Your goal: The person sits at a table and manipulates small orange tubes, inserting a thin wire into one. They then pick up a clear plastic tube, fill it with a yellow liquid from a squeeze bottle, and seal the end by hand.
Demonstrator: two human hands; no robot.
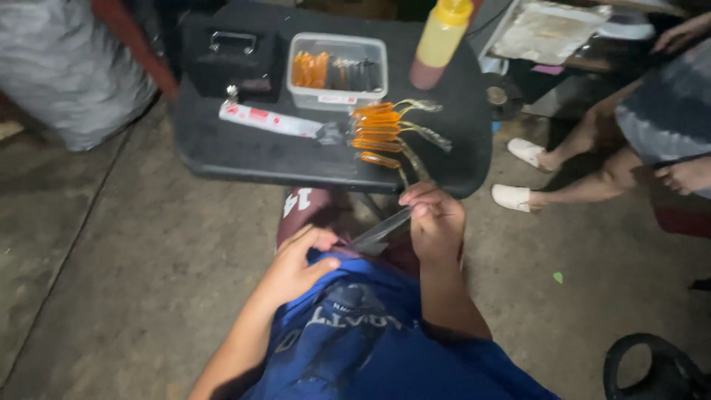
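My left hand [298,263] and my right hand [435,222] hold the two ends of a small clear plastic bag [379,233] over my lap, just below the front edge of a black tray table [222,152]. The left hand pinches the bag's lower end against my blue shirt. The right hand grips its upper end. On the table just above lie several orange soft-plastic fishing lures [381,130] with translucent tails, side by side.
A clear plastic tub [337,70] holds orange and dark lures. Beside it stand a yellow squeeze bottle [441,37], a white and red tube [270,121] and a black case [233,52]. Another person's legs in white shoes [522,174] are at right. Concrete floor surrounds the table.
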